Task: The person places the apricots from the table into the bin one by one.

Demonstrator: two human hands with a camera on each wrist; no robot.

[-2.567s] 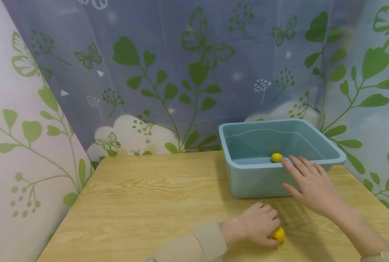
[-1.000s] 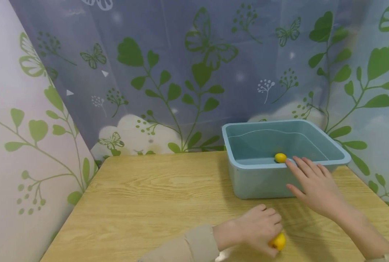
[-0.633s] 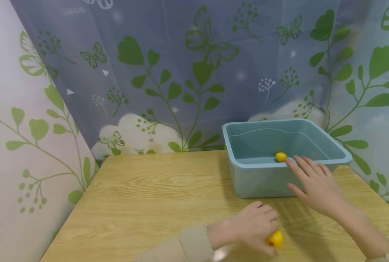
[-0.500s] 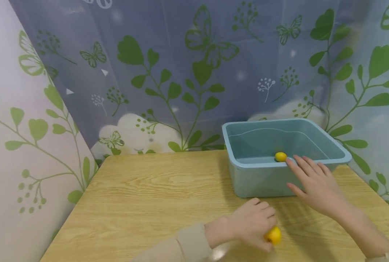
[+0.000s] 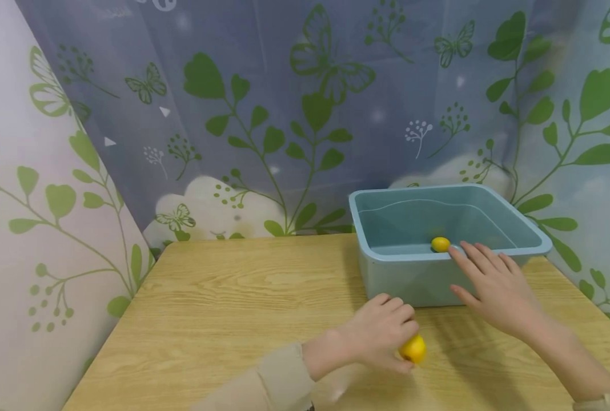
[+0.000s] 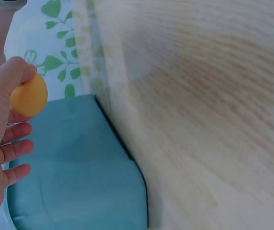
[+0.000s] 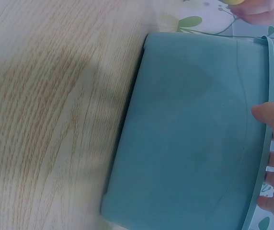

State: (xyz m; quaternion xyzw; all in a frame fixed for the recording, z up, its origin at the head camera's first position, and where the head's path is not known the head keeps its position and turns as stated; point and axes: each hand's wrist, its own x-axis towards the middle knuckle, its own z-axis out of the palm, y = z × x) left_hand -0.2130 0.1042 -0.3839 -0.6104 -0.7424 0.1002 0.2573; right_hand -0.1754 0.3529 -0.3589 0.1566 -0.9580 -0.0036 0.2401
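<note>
My left hand [image 5: 369, 337] pinches a yellow lemon [image 5: 413, 349] between thumb and fingers, in front of the blue-green plastic basin [image 5: 413, 279]. In the left wrist view, the lemon [image 6: 30, 96] sits under the thumb and index finger, while the other fingers are spread loosely. My right hand [image 5: 500, 291] lies on the basin's front rim at the right, its fingers stretched over the edge. The right wrist view has the thumb against the basin's outer wall [image 7: 189, 124]. Inside the basin, a second lemon [image 5: 440, 245] lies on the bottom near the right fingertips.
A wood-grain table [image 5: 223, 308] carries the basin at its back right. Behind it hangs a blue curtain [image 5: 264, 114] with green leaves and butterflies; similar patterned cloth [image 5: 43, 228] covers the left side.
My left hand has moved with the lemon up and left in the head view, toward the basin. My right hand and the basin keep their places.
</note>
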